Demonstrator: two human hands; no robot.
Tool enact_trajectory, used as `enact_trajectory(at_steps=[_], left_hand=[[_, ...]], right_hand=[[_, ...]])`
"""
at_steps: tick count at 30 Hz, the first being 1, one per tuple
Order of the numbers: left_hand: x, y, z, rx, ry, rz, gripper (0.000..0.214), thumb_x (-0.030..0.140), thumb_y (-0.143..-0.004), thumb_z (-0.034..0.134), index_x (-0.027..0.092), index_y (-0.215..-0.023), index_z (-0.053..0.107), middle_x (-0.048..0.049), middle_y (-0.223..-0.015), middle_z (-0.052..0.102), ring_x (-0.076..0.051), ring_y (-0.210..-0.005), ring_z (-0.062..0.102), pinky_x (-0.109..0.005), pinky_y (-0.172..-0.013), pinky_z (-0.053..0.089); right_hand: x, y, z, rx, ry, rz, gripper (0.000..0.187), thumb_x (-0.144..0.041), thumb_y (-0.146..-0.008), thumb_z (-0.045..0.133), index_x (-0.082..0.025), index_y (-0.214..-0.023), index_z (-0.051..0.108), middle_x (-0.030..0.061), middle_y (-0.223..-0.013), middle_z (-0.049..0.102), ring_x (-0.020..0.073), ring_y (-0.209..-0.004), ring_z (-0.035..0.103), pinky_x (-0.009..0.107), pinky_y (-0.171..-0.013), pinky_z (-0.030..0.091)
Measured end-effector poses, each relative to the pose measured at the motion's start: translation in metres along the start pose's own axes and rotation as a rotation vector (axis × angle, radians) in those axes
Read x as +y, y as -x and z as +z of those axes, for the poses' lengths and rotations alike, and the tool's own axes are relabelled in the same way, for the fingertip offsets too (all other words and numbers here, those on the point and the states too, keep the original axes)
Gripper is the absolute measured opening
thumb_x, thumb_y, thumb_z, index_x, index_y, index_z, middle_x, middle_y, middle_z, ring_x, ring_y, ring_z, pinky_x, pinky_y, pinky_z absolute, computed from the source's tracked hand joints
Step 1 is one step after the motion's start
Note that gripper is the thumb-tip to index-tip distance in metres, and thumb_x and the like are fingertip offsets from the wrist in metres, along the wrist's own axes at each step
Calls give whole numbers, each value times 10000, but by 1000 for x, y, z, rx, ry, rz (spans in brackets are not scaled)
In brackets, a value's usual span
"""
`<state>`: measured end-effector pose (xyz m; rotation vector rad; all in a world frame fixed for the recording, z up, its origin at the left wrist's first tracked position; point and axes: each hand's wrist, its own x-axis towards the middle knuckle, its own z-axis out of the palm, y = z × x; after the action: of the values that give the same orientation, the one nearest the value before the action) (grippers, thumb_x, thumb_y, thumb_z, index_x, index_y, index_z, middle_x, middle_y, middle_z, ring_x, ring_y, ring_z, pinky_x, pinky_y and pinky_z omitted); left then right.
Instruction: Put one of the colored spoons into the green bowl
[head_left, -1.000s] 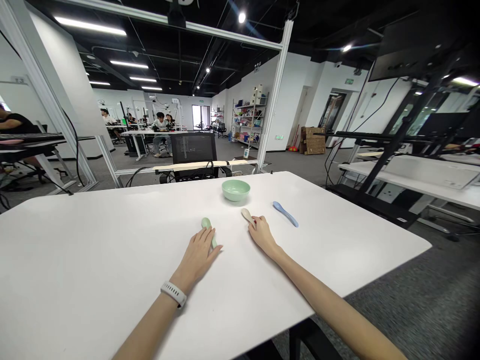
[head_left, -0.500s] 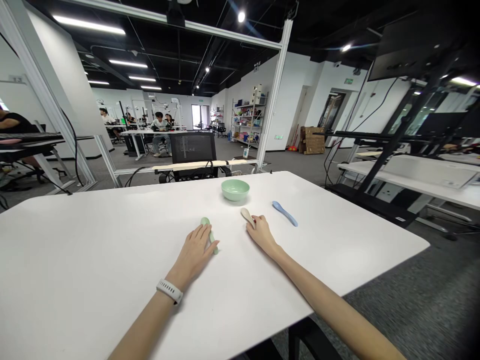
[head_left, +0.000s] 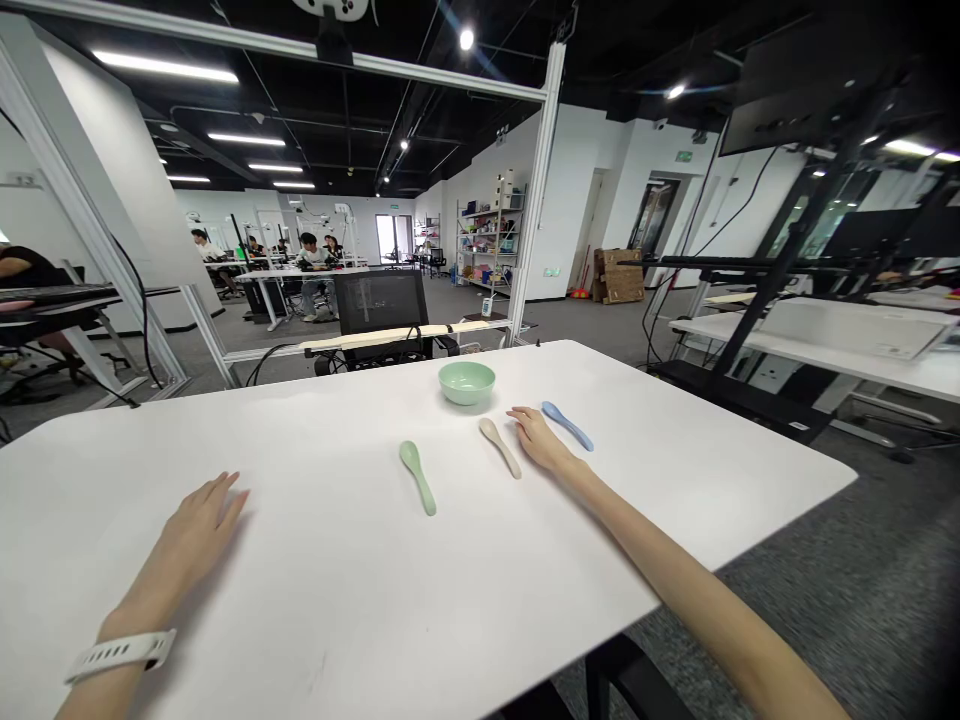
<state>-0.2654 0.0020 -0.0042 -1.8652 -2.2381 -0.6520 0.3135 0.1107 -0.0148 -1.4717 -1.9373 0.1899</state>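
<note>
Reaching across the counter [head_left: 315, 570], the right hand [head_left: 537, 438] lies open and flat, fingers extended, gripping nothing. It sits in front of the bowl [head_left: 466, 383] and to its right, between the beige spoon [head_left: 500, 447] and the blue spoon [head_left: 568, 426]. Its fingertips [head_left: 519, 412] come just beside the blue spoon's head; whether they touch it is hard to tell from this view. The left hand [head_left: 187, 540] rests well to the left of the bowl, open with its fingers loosely apart, also empty, and a white watch band [head_left: 120, 650] circles that wrist.

The three spoons lie flat in a loose row in front of the bowl. The green spoon [head_left: 418, 478] is at front left, the beige one just front right, and the blue one farthest right. Each head angles up and to the left, with the handle running back towards the person, which seems to leave every handle easy to reach. The pale green bowl stands upright and apart from all three; its inside is only partly visible. Beyond the bowl stands a black mesh chair [head_left: 381, 303], and farther off, co-workers [head_left: 315, 258] sit at a bench.
</note>
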Motion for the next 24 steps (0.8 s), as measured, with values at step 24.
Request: enact_trajectory(at_steps=[24], left_hand=[[-42,8,27,-143,-93,-44,805,536,-906,190,98,-1428,619,-158,-1549,642,-361,-1495,542,-536,-1262,412]], right_hand=[[9,5,1,-116,74,8,395,-175,-1032,493,-98,-1321,750,215,-1479,659,311,-1433,586,465,-1229,415]])
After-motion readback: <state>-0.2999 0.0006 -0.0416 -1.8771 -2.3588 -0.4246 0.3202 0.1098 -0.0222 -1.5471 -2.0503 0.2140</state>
